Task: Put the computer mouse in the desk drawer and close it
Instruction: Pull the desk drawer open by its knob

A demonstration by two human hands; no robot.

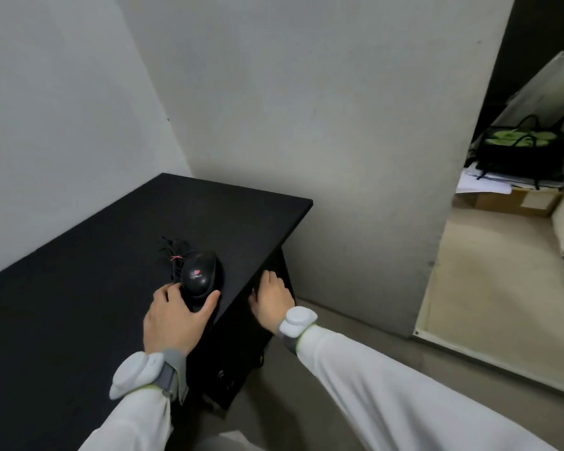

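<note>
At frame centre the mouse (198,275) lies on the table (79,288), long axis running toward the upper frame edge, cable end farthest, left hand (176,315) fingers clamped on its near end, right hand (272,299) fingers curled on the drawer front (241,349).

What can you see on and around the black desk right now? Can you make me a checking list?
Surface: black desk, matte, in a corner of grey walls.
Job's things: black computer mouse with a red mark sits on the desk near its front edge; drawer front under that edge, whether shut or ajar is hard to tell.
Clutter: nothing seen on the desk.
Grippers: left hand cups the mouse's near end, not lifted; right hand grips the desk front at the drawer's top.
Cables: mouse cord bundled behind the mouse, tied with a pink twist.
Surroundings: black and green bag on papers and a cardboard box, far right.
</note>
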